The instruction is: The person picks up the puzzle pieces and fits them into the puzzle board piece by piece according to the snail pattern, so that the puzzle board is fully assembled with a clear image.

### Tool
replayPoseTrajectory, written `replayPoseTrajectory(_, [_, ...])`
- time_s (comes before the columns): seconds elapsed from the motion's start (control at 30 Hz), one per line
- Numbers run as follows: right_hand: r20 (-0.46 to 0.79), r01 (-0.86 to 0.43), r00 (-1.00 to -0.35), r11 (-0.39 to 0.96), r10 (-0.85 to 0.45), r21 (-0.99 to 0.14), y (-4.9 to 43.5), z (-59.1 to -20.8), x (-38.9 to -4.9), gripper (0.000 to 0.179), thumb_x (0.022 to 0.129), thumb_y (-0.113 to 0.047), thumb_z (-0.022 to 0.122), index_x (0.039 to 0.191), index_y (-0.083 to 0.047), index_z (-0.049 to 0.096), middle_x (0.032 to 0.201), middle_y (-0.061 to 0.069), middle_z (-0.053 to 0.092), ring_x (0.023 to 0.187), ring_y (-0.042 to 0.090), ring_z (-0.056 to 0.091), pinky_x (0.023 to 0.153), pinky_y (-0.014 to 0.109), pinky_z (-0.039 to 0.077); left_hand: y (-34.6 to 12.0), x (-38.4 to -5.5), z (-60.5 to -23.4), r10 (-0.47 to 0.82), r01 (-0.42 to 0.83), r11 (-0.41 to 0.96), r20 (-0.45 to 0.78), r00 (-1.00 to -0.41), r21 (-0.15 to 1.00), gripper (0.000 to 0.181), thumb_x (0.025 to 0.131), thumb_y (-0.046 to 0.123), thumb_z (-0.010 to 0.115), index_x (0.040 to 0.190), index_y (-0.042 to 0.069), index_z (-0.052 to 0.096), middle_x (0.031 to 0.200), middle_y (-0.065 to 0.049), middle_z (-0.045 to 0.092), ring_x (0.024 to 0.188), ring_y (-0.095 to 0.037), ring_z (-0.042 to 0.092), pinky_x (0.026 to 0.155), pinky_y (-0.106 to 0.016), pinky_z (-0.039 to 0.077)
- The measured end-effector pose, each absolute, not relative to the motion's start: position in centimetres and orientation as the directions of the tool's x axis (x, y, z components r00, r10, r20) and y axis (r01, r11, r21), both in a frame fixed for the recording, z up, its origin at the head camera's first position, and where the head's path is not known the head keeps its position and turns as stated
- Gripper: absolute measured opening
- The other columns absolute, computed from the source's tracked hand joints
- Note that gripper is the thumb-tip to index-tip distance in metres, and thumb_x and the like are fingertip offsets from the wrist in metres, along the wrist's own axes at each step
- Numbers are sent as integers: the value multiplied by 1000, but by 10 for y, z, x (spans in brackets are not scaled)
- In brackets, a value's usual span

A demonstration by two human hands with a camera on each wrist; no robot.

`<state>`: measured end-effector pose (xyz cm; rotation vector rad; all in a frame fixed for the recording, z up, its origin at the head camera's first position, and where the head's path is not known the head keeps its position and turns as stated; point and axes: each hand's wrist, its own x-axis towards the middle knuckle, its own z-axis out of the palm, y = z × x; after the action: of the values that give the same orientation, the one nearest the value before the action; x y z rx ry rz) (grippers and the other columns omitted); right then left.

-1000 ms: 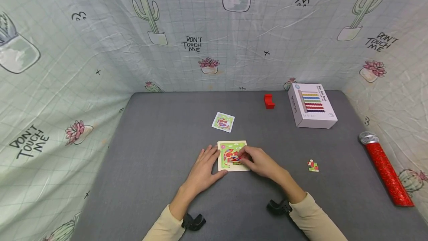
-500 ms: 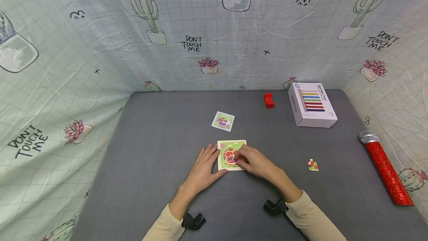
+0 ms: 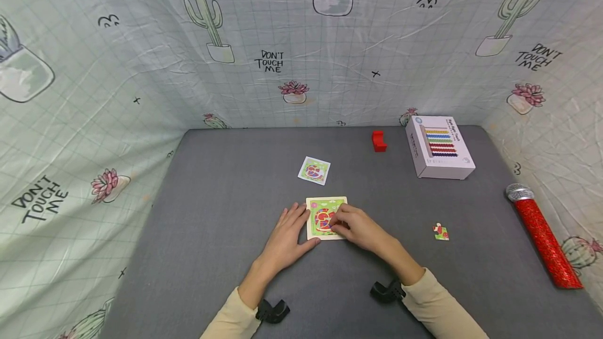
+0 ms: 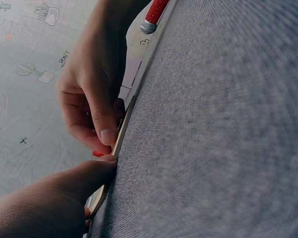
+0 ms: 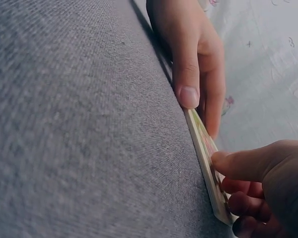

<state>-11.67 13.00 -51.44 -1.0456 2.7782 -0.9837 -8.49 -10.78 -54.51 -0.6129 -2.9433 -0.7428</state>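
Observation:
A square jigsaw puzzle board (image 3: 326,205) with a pale wooden rim and a green and red picture lies on the grey table. My left hand (image 3: 287,242) rests along its left side, fingers extended, with the thumb at the near left corner. Over the board's right half is my right hand (image 3: 360,228), its thumb and curled fingers pinching a puzzle piece (image 3: 332,227) down at the picture. Most of that piece is hidden under the fingertips. In the right wrist view the right thumb (image 5: 228,162) sits right at the surface of the board.
A picture card (image 3: 314,171) lies beyond the board. Loose puzzle pieces (image 3: 440,232) lie to the right. Farther back are a red block (image 3: 379,141) and a white box (image 3: 443,164). A red microphone (image 3: 542,239) lies along the right edge.
My right hand has moved slightly left and lowered the puzzle piece into the gap at the board's lower right. My left hand has stayed still.

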Motion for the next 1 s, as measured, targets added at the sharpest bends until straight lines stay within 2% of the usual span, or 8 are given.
replayPoseTrajectory(0.2, [212,-580,-792,598,-572,-553,134,-512,-114,14,88,-14,78,100,-11,73,92,-4,61,77,2,55,66,19,52,-108,-85,-545,367,387,811,135,-921,438,76,89,53,70,148,8,49,157,-9,45,152,-27,32,129,-46,22])
replayPoseTrajectory(0.4, [214,-548,-821,624,-530,-557,145,-506,-113,20,86,-15,79,104,-10,71,90,-1,60,76,9,55,63,19,47,-108,-85,-544,367,387,810,134,-921,441,76,89,52,71,148,9,50,157,-9,45,152,-27,32,128,-46,22])
replayPoseTrajectory(0.53, [206,-522,-841,649,-500,-554,158,-502,-111,23,86,-16,79,107,-10,71,95,1,62,80,13,56,66,21,48,-108,-85,-544,364,379,812,123,-923,444,76,89,53,70,148,9,49,157,-8,45,152,-27,32,129,-46,21])
replayPoseTrajectory(0.83, [243,-496,-867,699,-436,-516,197,-499,-107,33,83,-19,82,113,-10,70,105,0,64,95,17,61,82,39,56,-108,-85,-545,364,381,804,130,-923,457,76,88,52,71,148,9,49,157,-8,45,152,-27,31,129,-46,21])
replayPoseTrajectory(1.0, [275,-477,-879,733,-390,-486,220,-498,-103,36,82,-18,83,113,-8,70,105,1,64,96,18,61,81,41,56,-108,-85,-545,362,377,807,124,-924,454,76,89,52,71,148,9,50,157,-7,45,152,-26,31,129,-45,20])
